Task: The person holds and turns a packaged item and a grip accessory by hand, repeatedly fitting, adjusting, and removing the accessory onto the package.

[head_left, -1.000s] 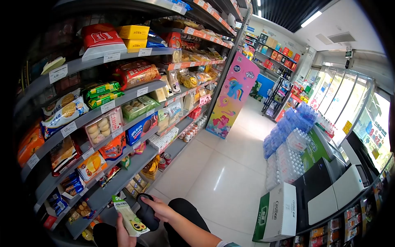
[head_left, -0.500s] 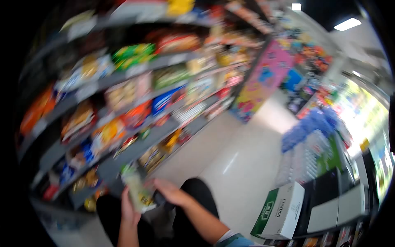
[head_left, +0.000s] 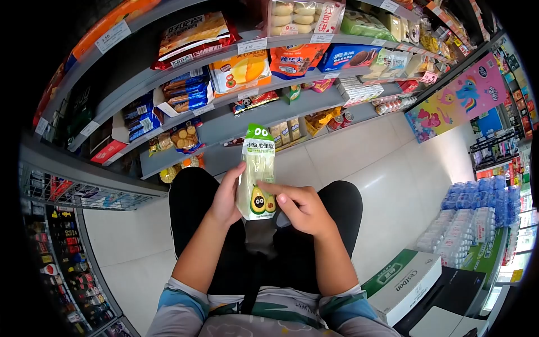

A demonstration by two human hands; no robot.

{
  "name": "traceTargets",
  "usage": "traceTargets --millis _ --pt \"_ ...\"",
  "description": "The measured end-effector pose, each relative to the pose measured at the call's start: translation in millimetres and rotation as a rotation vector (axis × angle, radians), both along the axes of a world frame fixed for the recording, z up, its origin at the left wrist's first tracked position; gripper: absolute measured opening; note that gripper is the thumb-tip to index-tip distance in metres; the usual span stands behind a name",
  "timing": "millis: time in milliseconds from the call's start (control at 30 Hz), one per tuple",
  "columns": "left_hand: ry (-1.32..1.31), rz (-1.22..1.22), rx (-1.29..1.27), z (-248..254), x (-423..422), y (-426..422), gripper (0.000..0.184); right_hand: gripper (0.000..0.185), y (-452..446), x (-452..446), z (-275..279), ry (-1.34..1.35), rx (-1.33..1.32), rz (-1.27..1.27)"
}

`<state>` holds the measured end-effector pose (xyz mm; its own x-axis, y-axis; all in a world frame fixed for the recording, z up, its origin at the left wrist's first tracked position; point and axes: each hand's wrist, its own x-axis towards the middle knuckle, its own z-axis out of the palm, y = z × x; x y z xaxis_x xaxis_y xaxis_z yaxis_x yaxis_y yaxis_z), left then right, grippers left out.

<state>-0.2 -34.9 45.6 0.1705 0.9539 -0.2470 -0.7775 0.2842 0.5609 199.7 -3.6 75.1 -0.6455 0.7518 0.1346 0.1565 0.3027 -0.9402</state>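
A green and white snack package (head_left: 257, 163) with avocado pictures stands nearly upright between my hands, above my knees. My left hand (head_left: 227, 195) grips its left edge, thumb at the front. My right hand (head_left: 301, 206) is at its right side, the index finger reaching onto the front of the package and the other fingers curled. Behind the lower end of the package, a dark object (head_left: 260, 236) shows in part between my legs; its shape is mostly hidden.
Shelves (head_left: 219, 126) of packaged snacks curve across the front and left. A wire basket rack (head_left: 92, 194) is at the left. At the right are a Cestbon carton (head_left: 407, 283), bottled water packs (head_left: 457, 236) and a pink cartoon panel (head_left: 449, 104).
The view has tilted down towards my lap. The black object in my right hand a second ago is no longer in its grasp, and that hand now touches the package front.
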Motion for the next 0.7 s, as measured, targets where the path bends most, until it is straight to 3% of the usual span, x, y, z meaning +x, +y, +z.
traceTargets --millis 167,333,533,700 --pt "-0.058 -0.016 0.029 -7.7 -4.7 -0.9 0.047 0.041 -3.2 -1.1 -4.0 0.096 -0.044 0.086" --pt "-0.058 0.037 0.005 -6.6 -4.4 -3.3 0.049 0.034 -9.3 -11.4 6.4 0.147 -0.114 -0.114" --pt "-0.092 0.005 0.063 -2.1 -6.8 -5.0 0.047 0.035 -6.9 -6.6 -3.0 0.141 -0.036 -0.009" --pt "-0.060 0.049 0.047 -1.0 -5.9 -6.6 0.047 0.035 -9.5 -5.1 4.6 0.103 -0.102 -0.103"
